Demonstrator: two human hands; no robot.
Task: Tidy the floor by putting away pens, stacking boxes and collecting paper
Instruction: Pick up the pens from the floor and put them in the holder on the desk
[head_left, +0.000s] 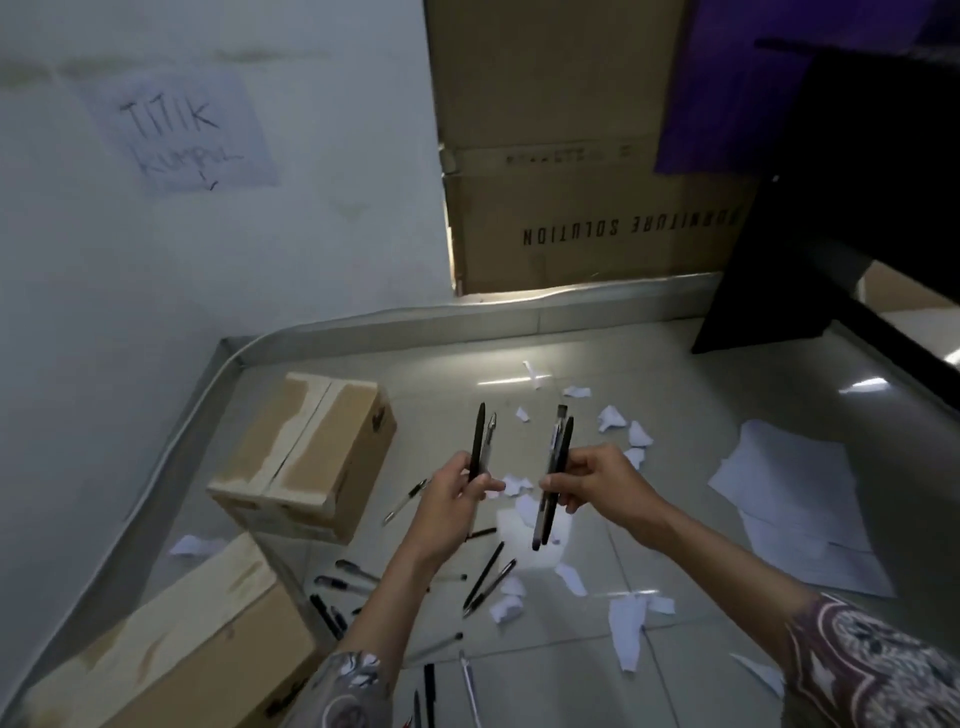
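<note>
A: While both hands are hovering above the floor (649, 670), what are they holding?

B: The left hand (451, 493) is pinching two pens (479, 444) upright; the right hand (597, 483) is gripping a few more pens (556, 478), also upright. Fingers of both hands are curling round the barrels.

A: Where is everything else lying?

B: More loose pens (488, 574) are lying on the tiles beneath the arms. Torn paper scraps (626, 631) are scattering among them, and flat sheets (800, 514) are lying to the right. One box (306, 452) is sitting near the wall, another box (171, 644) nearer on the left, not stacked.

A: What could be going wrong from here?

B: Likely a slip. The pens are being held loosely at mid-barrel, so merging the bundles or reaching for more could be dropping one back among the scraps.
</note>
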